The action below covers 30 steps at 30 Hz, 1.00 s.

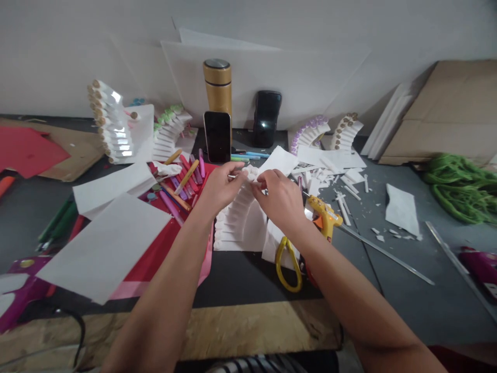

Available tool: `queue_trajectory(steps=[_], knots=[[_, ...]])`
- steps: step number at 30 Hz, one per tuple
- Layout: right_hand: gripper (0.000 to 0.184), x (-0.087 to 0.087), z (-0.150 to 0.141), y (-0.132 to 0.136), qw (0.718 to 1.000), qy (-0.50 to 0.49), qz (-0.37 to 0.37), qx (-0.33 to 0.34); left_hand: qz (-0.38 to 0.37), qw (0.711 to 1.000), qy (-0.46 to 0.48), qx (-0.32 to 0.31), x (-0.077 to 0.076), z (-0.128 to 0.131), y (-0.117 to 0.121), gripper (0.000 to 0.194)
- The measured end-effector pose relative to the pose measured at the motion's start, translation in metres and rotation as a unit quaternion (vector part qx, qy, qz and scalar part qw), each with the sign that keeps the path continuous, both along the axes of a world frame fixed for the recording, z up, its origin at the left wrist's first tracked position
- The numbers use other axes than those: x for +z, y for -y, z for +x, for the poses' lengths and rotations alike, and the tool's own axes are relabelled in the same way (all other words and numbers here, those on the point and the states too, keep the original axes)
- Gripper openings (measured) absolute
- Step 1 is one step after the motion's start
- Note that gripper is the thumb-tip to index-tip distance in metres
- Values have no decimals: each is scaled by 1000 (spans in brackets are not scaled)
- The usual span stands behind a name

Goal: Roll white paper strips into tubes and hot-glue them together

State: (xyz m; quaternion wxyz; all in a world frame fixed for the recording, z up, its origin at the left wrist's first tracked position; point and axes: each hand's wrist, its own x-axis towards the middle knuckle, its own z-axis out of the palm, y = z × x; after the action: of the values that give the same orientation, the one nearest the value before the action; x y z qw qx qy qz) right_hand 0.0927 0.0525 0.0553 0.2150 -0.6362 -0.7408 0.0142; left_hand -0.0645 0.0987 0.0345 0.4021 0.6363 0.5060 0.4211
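Centrally, near the front edge of the table (248, 290), a white fan-shaped paper piece (254, 233) lies under both hands. Its long axis is a curve: the row of rolled paper ends (218, 233) starts at the near left corner of the piece, runs away towards the table's far edge and bends right at the top. The rolled ends face the table's left edge, and the pleats narrow inward to the right; the near side of its base lies roughly parallel to the front edge.

The left hand (224, 187) and right hand (281, 199) meet at the far end of the curve, fingertips bunched near each other. Each grip has thumb and fingers drawn close, but I cannot tell whether either is clamped on a roll, since the fingers cover that end. The right hand also hides part of the piece's right side.

Right of the piece, yellow-handled scissors (285, 280) lie near the front edge, their blades hard to make out. The yellow glue gun (327, 215) is partly covered by the right forearm (341, 274). Towards the far edge, a smartphone (217, 137) hides the lower part of a gold flask (218, 85). At the table's right edge, green cord (462, 186) is cut off by the view.
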Motion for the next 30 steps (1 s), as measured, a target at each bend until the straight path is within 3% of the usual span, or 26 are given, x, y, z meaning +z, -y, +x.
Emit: queue_trajectory(steps=[3, 8, 15, 23, 30], knots=[[13, 8, 8, 10, 1000, 3, 1, 0, -29, 999, 3, -29, 1, -3, 0, 51], [14, 17, 29, 36, 999, -28, 44, 14, -11, 998, -19, -66, 0, -7, 0, 61], [19, 12, 45, 55, 996, -73, 54, 19, -4, 999, -14, -47, -4, -4, -2, 58], [17, 8, 55, 71, 990, -98, 98, 15, -95, 994, 56, -15, 4, 0, 1, 54], [18, -4, 62, 76, 986, -130, 104, 11, -99, 992, 69, 31, 2, 10, 3, 43]])
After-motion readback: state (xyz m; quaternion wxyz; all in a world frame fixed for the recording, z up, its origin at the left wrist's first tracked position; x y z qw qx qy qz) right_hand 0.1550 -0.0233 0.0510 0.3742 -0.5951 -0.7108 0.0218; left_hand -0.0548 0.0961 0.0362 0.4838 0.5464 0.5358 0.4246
